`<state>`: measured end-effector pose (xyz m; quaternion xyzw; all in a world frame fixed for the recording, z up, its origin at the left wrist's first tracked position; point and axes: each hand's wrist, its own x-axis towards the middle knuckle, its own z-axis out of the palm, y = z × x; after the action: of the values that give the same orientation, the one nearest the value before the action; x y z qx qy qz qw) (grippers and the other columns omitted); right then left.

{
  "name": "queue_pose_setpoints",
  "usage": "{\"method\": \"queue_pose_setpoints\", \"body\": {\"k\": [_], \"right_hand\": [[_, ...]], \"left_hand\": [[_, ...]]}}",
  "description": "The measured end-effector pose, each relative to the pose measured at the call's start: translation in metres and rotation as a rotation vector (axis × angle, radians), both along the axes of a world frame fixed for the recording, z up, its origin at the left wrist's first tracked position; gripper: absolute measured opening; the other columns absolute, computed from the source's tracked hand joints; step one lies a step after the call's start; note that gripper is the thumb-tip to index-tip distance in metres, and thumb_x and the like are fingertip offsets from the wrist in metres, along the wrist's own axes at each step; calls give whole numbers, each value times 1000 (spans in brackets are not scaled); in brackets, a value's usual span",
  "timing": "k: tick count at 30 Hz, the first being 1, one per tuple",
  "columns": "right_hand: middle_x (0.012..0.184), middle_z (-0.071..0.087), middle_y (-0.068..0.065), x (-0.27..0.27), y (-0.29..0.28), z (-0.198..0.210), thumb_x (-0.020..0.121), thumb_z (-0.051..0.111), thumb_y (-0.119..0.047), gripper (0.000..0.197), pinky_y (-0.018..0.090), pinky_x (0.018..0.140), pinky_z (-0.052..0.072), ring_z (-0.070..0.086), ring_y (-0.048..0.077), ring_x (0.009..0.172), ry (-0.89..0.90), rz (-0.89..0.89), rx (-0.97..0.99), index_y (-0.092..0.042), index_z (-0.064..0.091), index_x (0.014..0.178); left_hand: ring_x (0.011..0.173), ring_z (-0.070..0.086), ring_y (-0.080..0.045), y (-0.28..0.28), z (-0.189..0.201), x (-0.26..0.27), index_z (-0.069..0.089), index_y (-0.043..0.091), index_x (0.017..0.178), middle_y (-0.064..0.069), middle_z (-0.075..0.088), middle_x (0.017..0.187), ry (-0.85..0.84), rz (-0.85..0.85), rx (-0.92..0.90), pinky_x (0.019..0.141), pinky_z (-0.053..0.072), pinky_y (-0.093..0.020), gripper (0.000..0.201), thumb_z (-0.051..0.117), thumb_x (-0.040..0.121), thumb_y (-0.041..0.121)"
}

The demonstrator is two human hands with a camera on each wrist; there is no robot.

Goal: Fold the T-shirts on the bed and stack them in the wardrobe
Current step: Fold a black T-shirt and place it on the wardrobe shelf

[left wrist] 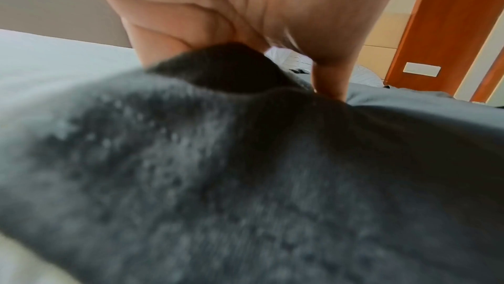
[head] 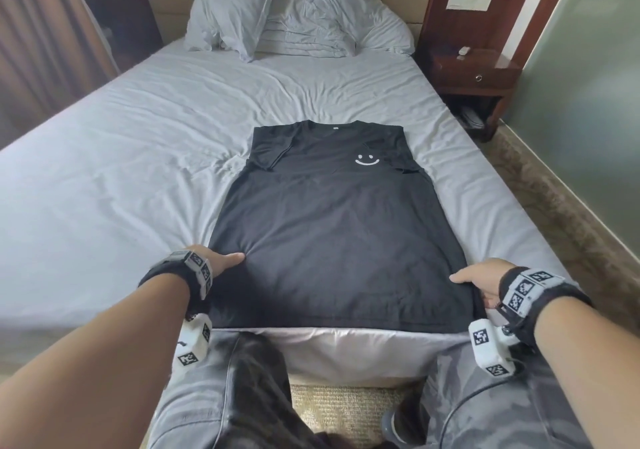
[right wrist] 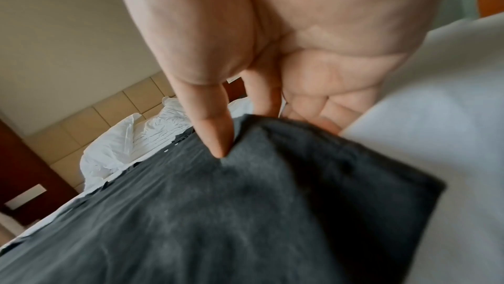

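Note:
A black T-shirt (head: 332, 227) with a small white smiley lies flat on the white bed (head: 121, 158), collar far, hem at the near edge, both sleeves folded inward. My left hand (head: 223, 263) pinches the shirt's left side near the hem, thumb on top. In the left wrist view the dark T-shirt (left wrist: 245, 170) bunches under the left hand (left wrist: 245, 47). My right hand (head: 479, 284) pinches the right side near the hem. The right wrist view shows the thumb of the right hand (right wrist: 218, 137) pressing on the T-shirt (right wrist: 218, 213), with fingers tucked beneath its edge.
Two white pillows (head: 294, 16) lean against the headboard. A dark wooden nightstand (head: 474, 78) stands right of the bed, beside a grey wall. Curtains (head: 41, 40) hang at the left. My legs stand at the bed's foot on beige carpet (head: 346, 410).

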<state>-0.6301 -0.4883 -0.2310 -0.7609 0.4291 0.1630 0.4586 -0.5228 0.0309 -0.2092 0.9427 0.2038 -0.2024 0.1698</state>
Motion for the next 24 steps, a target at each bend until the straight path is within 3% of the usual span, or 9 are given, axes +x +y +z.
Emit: {"method": "queue_pose_setpoints", "body": {"k": [2,3,5,7,9,11,14,17,24], "right_hand": [[105,72,30,-5,12,16,58,85,-34,60,61,86,55,69,47,101,2,44,84,-5,68,108],[106,71,29,-7,20,27,71,82,-33,47,68,84,54,66,48,108,-32,18,133,-9,66,107],[105,72,26,-12,28,42,96,66,-23,21,60,76,59,69,43,101,-75,-23,200,-7,63,109],[109,71,27,-14,32,51,89,75,-24,36,61,83,58,71,44,99,-73,27,187,-1,64,114],[106,72,29,-13,27,50,71,89,-26,57,58,88,56,70,46,97,-46,100,147,2,64,114],[84,72,29,-25,42,75,89,73,-14,36,44,72,57,71,40,78,-44,119,139,5,56,115],[49,58,11,-39,50,106,100,60,-11,12,23,36,47,56,19,37,-39,87,34,-2,53,96],[44,49,7,-52,50,139,99,64,-16,19,18,31,40,43,15,27,-102,39,-8,-4,53,89],[51,44,8,-85,51,188,97,64,-14,17,17,35,34,37,14,33,-300,12,-23,-6,53,88]], "left_hand": [[118,61,-33,5,9,-6,61,8,133,-14,64,133,45,5,-56,104,46,-38,103,71,65,84],[121,60,-34,10,13,-9,61,6,133,-15,63,134,71,11,-107,105,46,-40,96,76,68,76],[119,63,-41,19,24,-20,61,2,125,-18,64,129,182,54,-279,105,49,-50,76,89,71,47],[108,68,-46,28,33,-36,61,1,123,-21,67,123,267,89,-395,94,54,-63,60,86,73,23],[104,69,-45,33,38,-52,60,1,121,-24,66,121,217,69,-443,80,61,-59,33,72,91,9],[94,72,-41,35,44,-61,59,2,118,-25,67,115,74,91,-512,70,63,-51,23,65,96,5],[57,66,-29,38,65,-70,60,0,109,-20,66,80,-28,227,-676,59,62,-43,11,61,99,6],[44,53,-21,39,95,-82,58,7,96,-11,54,57,-114,316,-777,56,60,-37,5,59,101,9],[35,54,-13,43,139,-122,64,9,89,-5,55,53,-407,458,-1115,45,57,-30,9,64,97,8]]}}
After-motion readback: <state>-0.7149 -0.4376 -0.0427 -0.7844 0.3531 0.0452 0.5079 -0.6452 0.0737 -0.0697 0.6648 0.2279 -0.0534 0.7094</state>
